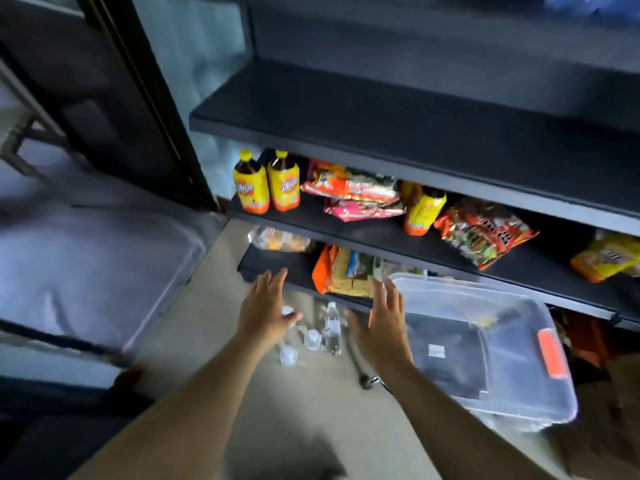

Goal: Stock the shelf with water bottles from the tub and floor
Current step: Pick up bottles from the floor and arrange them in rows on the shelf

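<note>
Both bare arms stretch forward and down toward the floor (pixel 311 410) before a dark shelf unit (pixel 398 133). The left hand (pixel 265 311) is spread, fingers straight, its grip holding nothing. The right hand (pixel 382 323) is likewise spread and holds nothing, palm turned inward. Between and below them stand small water bottles (pixel 332 329) on the floor. A clear tub (pixel 519 393) with orange latches sits just to the right, beside the lowest shelf.

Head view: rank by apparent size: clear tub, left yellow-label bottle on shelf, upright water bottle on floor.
1. Clear tub, by far largest.
2. Left yellow-label bottle.
3. Upright water bottle, slimmest; it stands farther from the camera, so this gap is unsure.
</note>
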`<state>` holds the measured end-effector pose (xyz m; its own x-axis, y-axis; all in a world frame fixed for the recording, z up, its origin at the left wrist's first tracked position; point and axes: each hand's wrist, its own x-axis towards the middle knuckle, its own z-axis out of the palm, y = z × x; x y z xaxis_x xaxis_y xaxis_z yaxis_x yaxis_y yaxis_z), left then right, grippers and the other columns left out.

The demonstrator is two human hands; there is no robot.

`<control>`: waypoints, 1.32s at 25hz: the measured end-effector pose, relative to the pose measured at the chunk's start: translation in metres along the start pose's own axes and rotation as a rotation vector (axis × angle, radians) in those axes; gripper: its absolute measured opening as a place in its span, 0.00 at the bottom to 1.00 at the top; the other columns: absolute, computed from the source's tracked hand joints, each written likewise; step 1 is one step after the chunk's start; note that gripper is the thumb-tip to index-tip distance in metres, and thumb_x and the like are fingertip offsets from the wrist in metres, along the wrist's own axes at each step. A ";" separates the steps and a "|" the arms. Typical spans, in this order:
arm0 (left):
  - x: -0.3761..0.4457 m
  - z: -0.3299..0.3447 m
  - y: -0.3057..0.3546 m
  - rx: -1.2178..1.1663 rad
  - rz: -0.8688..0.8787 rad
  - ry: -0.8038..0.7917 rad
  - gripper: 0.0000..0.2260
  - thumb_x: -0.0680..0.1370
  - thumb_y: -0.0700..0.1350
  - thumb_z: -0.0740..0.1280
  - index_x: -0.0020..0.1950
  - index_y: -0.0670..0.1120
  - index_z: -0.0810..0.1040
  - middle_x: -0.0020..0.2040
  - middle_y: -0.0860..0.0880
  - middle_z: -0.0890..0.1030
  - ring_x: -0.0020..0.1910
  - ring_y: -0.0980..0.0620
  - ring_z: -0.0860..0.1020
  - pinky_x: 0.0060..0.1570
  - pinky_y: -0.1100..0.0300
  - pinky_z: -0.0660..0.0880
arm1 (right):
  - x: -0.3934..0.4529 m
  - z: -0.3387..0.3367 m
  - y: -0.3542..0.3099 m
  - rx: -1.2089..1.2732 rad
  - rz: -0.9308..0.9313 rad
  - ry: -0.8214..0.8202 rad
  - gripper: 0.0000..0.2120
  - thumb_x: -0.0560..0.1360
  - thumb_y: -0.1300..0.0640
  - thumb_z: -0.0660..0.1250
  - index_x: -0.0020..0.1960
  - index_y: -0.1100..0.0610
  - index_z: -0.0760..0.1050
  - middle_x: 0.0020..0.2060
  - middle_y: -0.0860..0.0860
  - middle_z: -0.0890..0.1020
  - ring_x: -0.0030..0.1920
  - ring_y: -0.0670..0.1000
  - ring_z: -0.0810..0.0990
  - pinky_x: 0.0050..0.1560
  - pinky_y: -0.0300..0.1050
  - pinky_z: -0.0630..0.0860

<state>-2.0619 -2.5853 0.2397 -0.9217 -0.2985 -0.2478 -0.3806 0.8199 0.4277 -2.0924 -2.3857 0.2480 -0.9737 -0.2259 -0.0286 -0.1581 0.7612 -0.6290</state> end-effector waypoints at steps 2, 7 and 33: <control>-0.014 0.057 -0.039 -0.063 -0.114 -0.020 0.38 0.72 0.53 0.71 0.76 0.46 0.55 0.75 0.44 0.60 0.74 0.46 0.58 0.69 0.54 0.58 | -0.014 0.050 0.029 0.030 0.056 -0.061 0.32 0.74 0.49 0.66 0.74 0.56 0.59 0.73 0.55 0.60 0.74 0.55 0.57 0.73 0.50 0.56; -0.016 0.194 -0.131 -0.147 -0.347 -0.101 0.39 0.72 0.53 0.71 0.76 0.47 0.54 0.75 0.42 0.59 0.74 0.44 0.58 0.70 0.52 0.59 | -0.020 0.182 0.112 0.065 0.226 -0.245 0.36 0.74 0.49 0.68 0.75 0.56 0.56 0.74 0.54 0.59 0.75 0.54 0.56 0.72 0.50 0.57; 0.150 0.427 -0.264 -0.506 -0.386 0.171 0.17 0.75 0.50 0.69 0.60 0.44 0.74 0.53 0.48 0.80 0.53 0.48 0.76 0.46 0.65 0.65 | 0.086 0.466 0.269 0.267 0.416 -0.127 0.20 0.75 0.54 0.67 0.66 0.56 0.70 0.61 0.52 0.76 0.60 0.50 0.73 0.61 0.41 0.68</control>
<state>-2.0676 -2.6373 -0.2818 -0.6951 -0.6327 -0.3412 -0.6361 0.3204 0.7019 -2.1428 -2.4835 -0.2860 -0.9152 -0.0219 -0.4025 0.3020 0.6242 -0.7206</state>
